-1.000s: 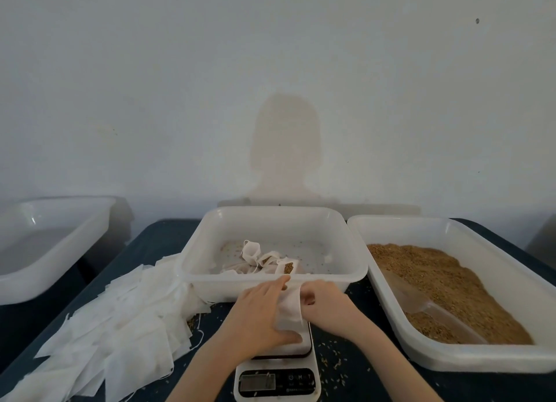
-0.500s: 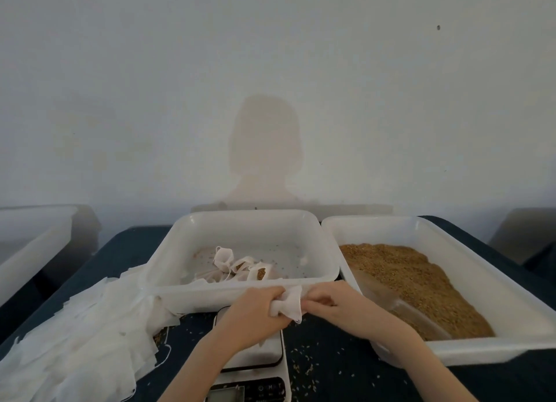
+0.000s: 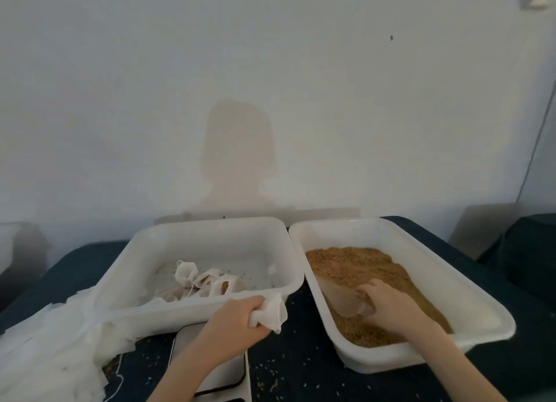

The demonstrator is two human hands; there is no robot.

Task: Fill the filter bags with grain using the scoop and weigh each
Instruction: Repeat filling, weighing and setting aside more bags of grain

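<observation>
Now we bunch an empty filter bag (image 3: 268,313) in our left hand (image 3: 237,320), mouth turned toward the grain (image 3: 358,266), while our right hand (image 3: 388,307) curls round the clear scoop (image 3: 338,298) beside it, ready to load.

My left hand (image 3: 237,316) is curled into a loose fist, knuckles up, clutching a small white fabric filter bag (image 3: 270,313) whose open end sticks out to the right of my fingers. My left forearm runs down toward the bottom edge. My right hand (image 3: 388,307) reaches forward, palm down, fingers wrapped round the handle of a translucent plastic scoop (image 3: 341,298).
</observation>
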